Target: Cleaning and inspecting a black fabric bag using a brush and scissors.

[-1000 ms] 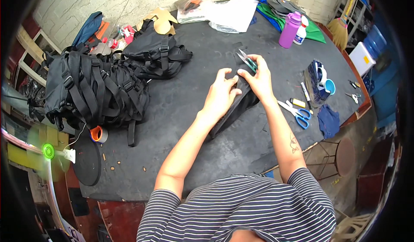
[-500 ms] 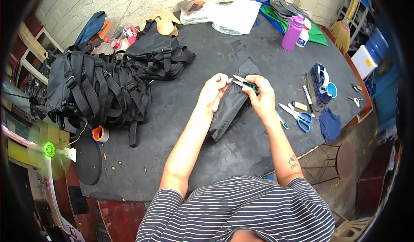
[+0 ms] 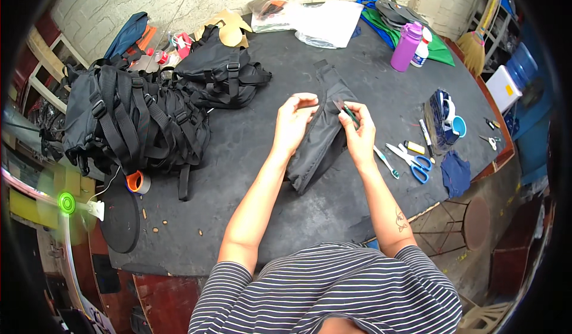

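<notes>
A long folded piece of black fabric (image 3: 316,149) lies slantwise in front of me, with a seam along its length. My left hand (image 3: 293,122) is at its left edge, fingers curled at the fabric, index finger and thumb a little apart. Small thread snips (image 3: 348,112) with dark green handles are held in my right hand (image 3: 360,133) over the fabric's right side. Their blades point up and left, away from the left fingertips. The right palm and fingers partly cover the handles.
Black strapped bags (image 3: 131,114) pile up at the left. Right of my hands lie a green-and-white toothbrush (image 3: 387,162), blue-handled scissors (image 3: 414,162), a yellow item (image 3: 414,147) and a marker (image 3: 425,133). A purple bottle (image 3: 407,47) stands at the far right, and orange tape (image 3: 137,182) at the near left.
The snips have drawn back from the left fingertips, and their blades have tilted more upright. My left fingers have loosened from a pinch and lifted slightly. The right hand has shifted a little left.
</notes>
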`<action>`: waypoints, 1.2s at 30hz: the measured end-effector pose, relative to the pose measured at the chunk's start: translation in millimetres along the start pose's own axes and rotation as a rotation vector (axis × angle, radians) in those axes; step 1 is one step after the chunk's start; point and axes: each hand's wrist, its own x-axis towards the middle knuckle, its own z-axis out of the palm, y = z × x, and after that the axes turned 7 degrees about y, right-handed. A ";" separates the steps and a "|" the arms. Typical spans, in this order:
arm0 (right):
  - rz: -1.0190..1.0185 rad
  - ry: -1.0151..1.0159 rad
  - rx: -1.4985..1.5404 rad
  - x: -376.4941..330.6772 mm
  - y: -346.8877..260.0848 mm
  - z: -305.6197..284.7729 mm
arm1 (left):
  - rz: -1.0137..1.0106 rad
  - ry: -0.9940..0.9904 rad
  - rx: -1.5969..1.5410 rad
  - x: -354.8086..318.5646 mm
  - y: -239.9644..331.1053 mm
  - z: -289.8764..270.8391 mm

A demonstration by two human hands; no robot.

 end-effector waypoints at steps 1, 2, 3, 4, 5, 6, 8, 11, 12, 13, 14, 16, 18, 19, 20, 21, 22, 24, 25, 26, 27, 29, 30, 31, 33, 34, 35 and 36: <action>-0.010 -0.020 0.038 -1.0 -0.6 1.5 | 0.164 -0.027 0.147 -0.5 -4.5 -1.9; -0.009 -0.019 0.035 -1.5 0.1 0.9 | 0.325 -0.058 0.293 -4.0 -2.4 1.1; 0.000 -0.022 0.055 -1.7 1.2 0.3 | 0.324 -0.040 0.507 -11.6 10.4 7.6; 0.009 -0.025 0.075 -1.8 2.2 -0.6 | 0.413 -0.047 0.610 -9.0 2.4 6.8; 0.008 -0.029 0.077 -1.8 1.9 0.4 | 0.506 -0.046 0.717 -7.7 -0.8 5.4; 0.021 -0.045 0.089 -1.5 1.6 0.8 | 0.568 -0.037 0.658 -8.1 -5.0 7.0; 0.032 -0.059 0.099 -0.4 -0.1 -0.4 | 0.577 0.037 0.719 -9.3 -7.0 8.6; -0.081 -0.061 -0.139 -1.9 -10.6 -6.9 | 0.238 0.146 0.419 -6.3 -8.3 8.4; -0.189 -0.072 -0.264 -4.1 -16.6 -8.3 | 0.037 0.171 0.145 -4.3 -13.4 5.8; -0.200 -0.098 -0.347 -5.8 -23.7 -7.8 | 0.037 0.122 0.079 -2.3 -18.4 2.1; -0.198 -0.096 -0.351 -5.8 -28.8 -9.7 | 0.034 0.119 0.077 -2.4 -17.2 4.4; -0.280 -0.127 -0.510 -6.2 -33.8 -12.6 | -0.072 0.075 -0.032 -3.6 -14.9 8.3; -0.287 -0.130 -0.535 -5.0 -33.9 -12.1 | -0.092 0.022 -0.065 -2.5 -16.9 4.4; -0.293 -0.135 -0.560 -4.4 -33.7 -11.6 | -0.112 -0.030 -0.097 -2.1 -17.9 2.5; -0.292 -0.136 -0.560 -4.0 -32.7 -11.7 | -0.113 -0.030 -0.097 -2.8 -18.2 2.3; -0.301 -0.132 -0.553 -3.1 -31.1 -12.0 | -0.115 -0.060 -0.111 -3.5 -18.4 2.0; -0.309 -0.129 -0.545 -2.5 -29.3 -12.1 | -0.118 -0.089 -0.124 -4.2 -18.5 1.3; -0.269 -0.136 -0.484 -1.7 -24.7 -12.3 | -0.166 -0.099 -0.222 -5.1 -18.6 -3.7; -0.229 -0.142 -0.423 -1.9 -22.2 -11.8 | -0.214 -0.110 -0.320 -5.6 -18.3 -6.9; -0.228 -0.140 -0.424 -2.1 -19.2 -11.5 | -0.215 -0.111 -0.320 -5.8 -16.9 -8.8; -0.156 -0.123 -0.268 -2.3 -16.0 -11.2 | -0.204 -0.073 -0.297 -6.4 -15.6 -10.6; -0.083 -0.104 -0.113 -2.0 -9.4 -10.6 | -0.154 0.011 -0.197 -9.0 -9.7 -8.2; 0.003 -0.099 0.044 -1.2 -5.9 -10.3 | -0.048 -0.026 -0.063 -9.4 -7.2 -6.2; 0.088 -0.092 0.200 0.5 -3.8 -10.6 | 0.058 -0.064 0.071 -9.2 -4.9 -3.8; 0.109 -0.124 0.237 0.4 -6.9 -6.6 | 0.373 -0.004 0.521 -10.5 -7.8 -3.1; 0.112 -0.133 0.252 0.2 -8.0 -4.1 | 0.496 0.026 0.587 -8.2 -14.6 -4.1; 0.112 -0.134 0.262 0.7 -8.5 -4.9 | 0.723 0.034 0.814 -6.5 -10.7 -1.4; 0.109 -0.133 0.261 0.0 -7.9 -6.4 | 0.726 0.034 0.812 -7.1 -6.8 0.8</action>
